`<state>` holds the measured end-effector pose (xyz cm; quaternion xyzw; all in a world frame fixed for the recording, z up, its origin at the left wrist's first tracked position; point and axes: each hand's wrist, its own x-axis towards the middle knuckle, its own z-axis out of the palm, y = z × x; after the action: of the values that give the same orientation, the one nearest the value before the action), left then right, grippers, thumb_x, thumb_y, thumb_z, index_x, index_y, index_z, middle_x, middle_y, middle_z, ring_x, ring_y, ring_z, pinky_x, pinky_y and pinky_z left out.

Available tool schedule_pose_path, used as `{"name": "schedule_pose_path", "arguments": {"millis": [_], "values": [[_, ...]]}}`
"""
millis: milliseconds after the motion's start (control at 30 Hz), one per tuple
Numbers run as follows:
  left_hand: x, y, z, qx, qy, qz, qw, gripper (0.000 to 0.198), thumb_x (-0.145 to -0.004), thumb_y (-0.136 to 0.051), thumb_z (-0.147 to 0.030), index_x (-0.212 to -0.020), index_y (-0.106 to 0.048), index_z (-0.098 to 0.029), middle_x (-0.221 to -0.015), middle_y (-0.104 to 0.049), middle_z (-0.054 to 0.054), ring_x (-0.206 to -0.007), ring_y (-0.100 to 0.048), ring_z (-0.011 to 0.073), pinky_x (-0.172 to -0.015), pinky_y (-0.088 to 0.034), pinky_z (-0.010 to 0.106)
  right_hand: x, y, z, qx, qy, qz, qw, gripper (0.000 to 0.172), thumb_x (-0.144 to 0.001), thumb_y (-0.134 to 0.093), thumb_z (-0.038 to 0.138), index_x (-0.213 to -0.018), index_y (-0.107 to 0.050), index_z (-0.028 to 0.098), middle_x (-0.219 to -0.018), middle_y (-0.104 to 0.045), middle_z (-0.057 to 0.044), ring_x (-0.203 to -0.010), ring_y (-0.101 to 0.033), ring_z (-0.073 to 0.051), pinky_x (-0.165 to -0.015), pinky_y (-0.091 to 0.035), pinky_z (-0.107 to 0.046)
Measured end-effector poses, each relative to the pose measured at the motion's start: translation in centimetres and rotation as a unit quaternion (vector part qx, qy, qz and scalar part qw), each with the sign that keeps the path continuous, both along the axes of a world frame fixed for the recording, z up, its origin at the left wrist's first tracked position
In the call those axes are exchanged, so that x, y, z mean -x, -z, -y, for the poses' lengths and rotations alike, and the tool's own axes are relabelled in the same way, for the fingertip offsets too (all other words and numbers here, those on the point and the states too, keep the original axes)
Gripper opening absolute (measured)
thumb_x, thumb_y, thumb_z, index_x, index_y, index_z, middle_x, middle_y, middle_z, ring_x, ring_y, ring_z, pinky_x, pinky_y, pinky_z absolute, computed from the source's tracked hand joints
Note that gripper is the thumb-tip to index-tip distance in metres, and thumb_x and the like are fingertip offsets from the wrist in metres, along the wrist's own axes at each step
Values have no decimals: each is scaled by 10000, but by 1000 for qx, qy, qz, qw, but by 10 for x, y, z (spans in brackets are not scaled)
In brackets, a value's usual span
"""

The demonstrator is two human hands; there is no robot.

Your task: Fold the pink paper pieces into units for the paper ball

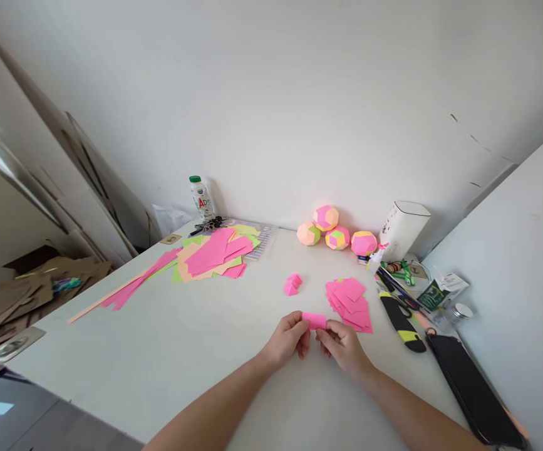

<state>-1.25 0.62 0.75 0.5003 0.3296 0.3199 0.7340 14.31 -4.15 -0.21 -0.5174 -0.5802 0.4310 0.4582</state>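
Between my two hands is a small pink paper piece (315, 321), rectangular and held just above the white table. My left hand (290, 338) pinches its left end, and my right hand (341, 344) pinches the right end. Whether the paper is folded I cannot tell. Just beyond my hands lies a small cluster of folded pink paper pieces (292, 284). To the right, near my right hand, pink paper sheets (350, 303) are spread in a loose pile.
Coloured paper sheets (215, 252) lie on a ruled mat (265, 243) at the back left, near a bottle (201, 199). Paper balls (325, 218) sit against the wall. A box cutter (401, 321), a phone (473, 385) and a jar (456, 315) line the right side.
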Motion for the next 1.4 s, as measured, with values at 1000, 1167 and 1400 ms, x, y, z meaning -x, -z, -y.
{"name": "schedule_pose_path", "arguments": {"millis": [1000,1167,1400], "values": [[-1,5,0,-48,-10,-62,997,317,-771,-547,-477,-751,-534,-161,-419,-499,-48,-362,-422,89,-399,-333,207,1,4,0,-4,36,-60,998,247,-860,-519,437,-936,-450,213,-701,-572,9,-479,-504,-112,-434,-409,-230],[-3,2,0,-16,-16,-42,999,347,-768,-535,-510,-717,-493,-170,-440,-509,-39,-369,-433,94,-385,-350,213,1,4,0,3,21,-31,999,296,-854,-514,447,-1022,-517,203,-652,-542,14,-475,-488,-118,-452,-417,-248],[-2,-1,-1,7,-11,-13,1000,384,-777,-504,-539,-693,-494,-164,-448,-521,-21,-367,-456,102,-378,-359,218,1,4,1,8,15,-22,1000,276,-840,-537,435,-1003,-541,213,-643,-547,17,-487,-496,-126,-459,-413,-253]]}}
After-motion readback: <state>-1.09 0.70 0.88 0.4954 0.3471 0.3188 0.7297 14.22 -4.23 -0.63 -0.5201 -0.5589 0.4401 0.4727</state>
